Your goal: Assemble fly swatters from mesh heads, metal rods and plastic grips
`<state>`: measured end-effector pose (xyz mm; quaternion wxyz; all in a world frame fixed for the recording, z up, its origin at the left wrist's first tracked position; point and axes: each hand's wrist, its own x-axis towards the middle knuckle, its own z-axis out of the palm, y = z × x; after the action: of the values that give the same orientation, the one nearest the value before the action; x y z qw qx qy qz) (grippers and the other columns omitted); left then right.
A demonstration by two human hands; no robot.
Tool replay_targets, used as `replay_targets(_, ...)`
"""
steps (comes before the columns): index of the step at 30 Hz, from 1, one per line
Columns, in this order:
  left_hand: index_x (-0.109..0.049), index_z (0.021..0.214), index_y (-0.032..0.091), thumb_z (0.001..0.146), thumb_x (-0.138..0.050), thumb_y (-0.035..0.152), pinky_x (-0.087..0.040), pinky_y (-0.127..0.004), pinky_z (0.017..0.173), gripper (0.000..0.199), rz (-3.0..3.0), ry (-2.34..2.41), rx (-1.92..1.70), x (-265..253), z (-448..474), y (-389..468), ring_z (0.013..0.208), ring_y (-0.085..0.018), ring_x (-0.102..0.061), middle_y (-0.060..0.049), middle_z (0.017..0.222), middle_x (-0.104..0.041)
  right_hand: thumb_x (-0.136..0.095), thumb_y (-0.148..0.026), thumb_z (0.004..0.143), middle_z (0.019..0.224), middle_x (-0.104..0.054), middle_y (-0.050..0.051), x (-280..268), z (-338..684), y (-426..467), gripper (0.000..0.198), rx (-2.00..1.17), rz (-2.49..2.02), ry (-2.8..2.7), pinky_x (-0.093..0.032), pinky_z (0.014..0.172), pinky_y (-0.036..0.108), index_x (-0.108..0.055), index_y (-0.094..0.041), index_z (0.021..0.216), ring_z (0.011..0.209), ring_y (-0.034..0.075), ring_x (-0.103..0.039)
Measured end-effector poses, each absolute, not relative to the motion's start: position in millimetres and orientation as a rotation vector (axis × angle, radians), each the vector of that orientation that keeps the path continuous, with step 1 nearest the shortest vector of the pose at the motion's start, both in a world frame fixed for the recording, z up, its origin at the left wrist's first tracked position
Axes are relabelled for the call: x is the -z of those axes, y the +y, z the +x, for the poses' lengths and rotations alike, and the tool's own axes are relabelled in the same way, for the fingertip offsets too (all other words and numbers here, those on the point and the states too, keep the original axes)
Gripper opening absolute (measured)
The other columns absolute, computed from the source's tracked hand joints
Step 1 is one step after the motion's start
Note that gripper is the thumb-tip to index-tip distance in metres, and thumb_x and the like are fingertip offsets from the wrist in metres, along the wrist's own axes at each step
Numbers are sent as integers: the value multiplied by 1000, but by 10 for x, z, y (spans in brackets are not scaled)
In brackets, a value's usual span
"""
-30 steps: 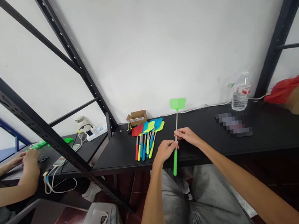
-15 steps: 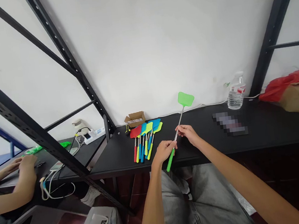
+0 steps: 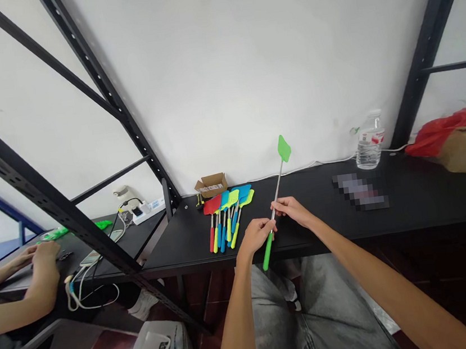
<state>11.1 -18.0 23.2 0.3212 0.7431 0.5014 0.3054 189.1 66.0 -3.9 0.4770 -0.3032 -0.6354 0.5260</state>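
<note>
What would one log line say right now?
left hand: holds green fly swatter near its handle | right hand: holds metal shaft higher up | black table: red, blue, yellow fly swatters bunched

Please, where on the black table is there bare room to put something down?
Left of the swatter pile, toward the rack post; also between the pixelated item and the brown package. Crowded: the pile, with the cardboard box behind it.
</note>
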Motion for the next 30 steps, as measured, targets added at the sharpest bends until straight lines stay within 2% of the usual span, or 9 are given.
replay_targets(8,-64,72,14,89,-39,56,-40,-24,60,52,1933,1313,-817,-234,124,-173,57,-13,-54,-1,57,-60,-66,-61,74,60,-58,2,58,1877,709,45,-1258,-777,-1436,-33,53,26,-69,-16,74,57,13,-50)
replay_targets(19,-60,67,14,88,-43,51,-35,-23,55,45,1861,1109,-786,-272,90,-199,48,-11,-50,1,50,-53,-73,-59,68,56,-49,-1,68,1884,743,42,-1279,-708,-1014,-34,49,27,-67,-17,72,52,11,-45)
replay_targets(24,-60,60,15,85,-44,46,-35,-24,55,44,1883,1223,-738,-264,79,-214,52,-13,-51,0,50,-53,-69,-59,73,57,-50,-1,42,1882,695,42,-1243,-732,-1165,-32,49,26,-67,-17,74,52,11,-45)
replay_targets(30,-68,64,14,84,-46,57,-36,-24,58,52,1968,1319,-751,-258,97,-213,56,-13,-51,0,53,-57,-64,-60,77,58,-52,-1,-14,1874,596,43,-1172,-751,-1498,-34,52,26,-67,-17,72,55,12,-46)
